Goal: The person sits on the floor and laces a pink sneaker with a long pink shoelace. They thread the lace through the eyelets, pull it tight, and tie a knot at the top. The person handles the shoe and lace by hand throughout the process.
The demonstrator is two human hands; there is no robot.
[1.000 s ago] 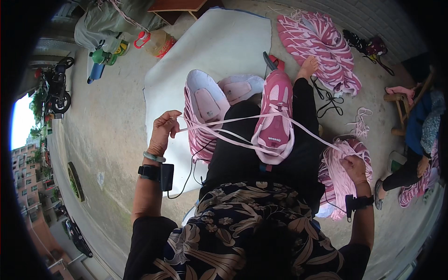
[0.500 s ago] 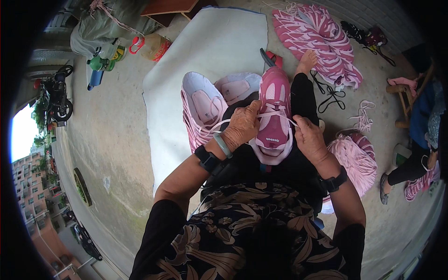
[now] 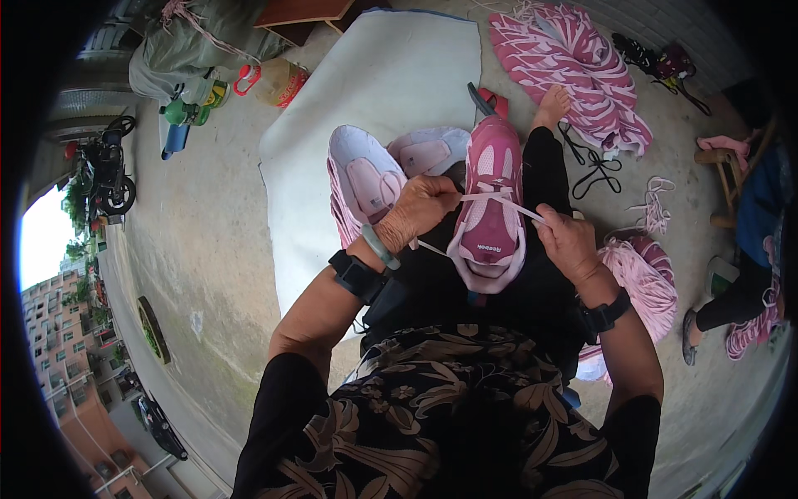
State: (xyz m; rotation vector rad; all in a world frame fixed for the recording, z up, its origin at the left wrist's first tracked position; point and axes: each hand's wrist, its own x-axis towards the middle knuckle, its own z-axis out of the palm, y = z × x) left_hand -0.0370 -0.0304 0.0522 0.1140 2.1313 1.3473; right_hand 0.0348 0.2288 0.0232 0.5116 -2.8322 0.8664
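Note:
A pink shoe upper (image 3: 490,218) lies lengthwise on my lap, its pale collar toward me. Across its laced middle runs a light pink shoelace (image 3: 485,197). My left hand (image 3: 416,209) pinches one end, just left of the upper. Fingers closed, my right hand (image 3: 568,244) grips the other end to the right, and that stretch of lace is drawn straight. Left of my knees a nested stack of shoe uppers (image 3: 356,179) shows white linings, with another pale-lined stack (image 3: 429,154) beside it.
A white sheet (image 3: 303,179) covers the floor ahead. Pink uppers lie in a big pile (image 3: 573,71) at the far right, and a lace bundle (image 3: 636,287) sits by my right arm. Bottles (image 3: 278,83) stand at far left. Another person's leg (image 3: 731,306) shows at right.
My hands have moved apart, the left hand going left and the right hand right and slightly down. The shoelace between them is now stretched wider across the upper.

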